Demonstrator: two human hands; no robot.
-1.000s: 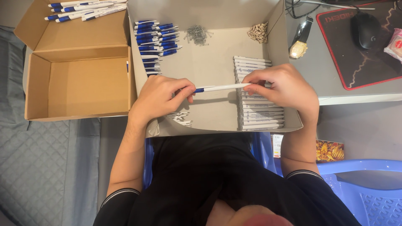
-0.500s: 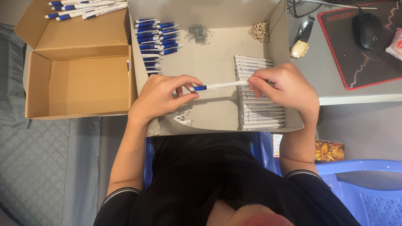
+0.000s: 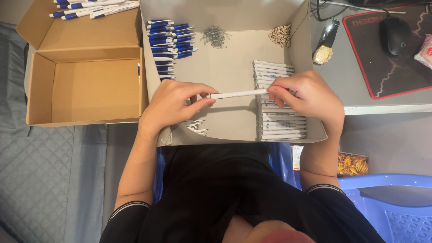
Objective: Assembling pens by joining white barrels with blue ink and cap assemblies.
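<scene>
I hold a white pen barrel [image 3: 236,94] level over an open, shallow cardboard tray [image 3: 225,67]. My left hand [image 3: 173,105] pinches its left end between thumb and fingers. The right end is gripped by my right hand [image 3: 306,96], which rests over a stack of white barrels [image 3: 281,126] on the tray's right side. A pile of blue pen parts [image 3: 171,40] lies at the tray's back left, metal springs [image 3: 215,35] at the back middle, and small tan pieces [image 3: 281,35] at the back right. Small white pieces [image 3: 195,127] lie just below my left hand.
An open cardboard box [image 3: 94,87] stands to the left, with finished blue-and-white pens [image 3: 90,8] on its back flap. On the desk to the right are a wristwatch [image 3: 325,49], a mouse [image 3: 393,33] and a black mouse pad [image 3: 382,72]. A blue plastic chair [image 3: 387,202] is at lower right.
A blue piece showed at the barrel's left end before; now my left fingers are closed over that end and no blue shows. Both hands stay in about the same place.
</scene>
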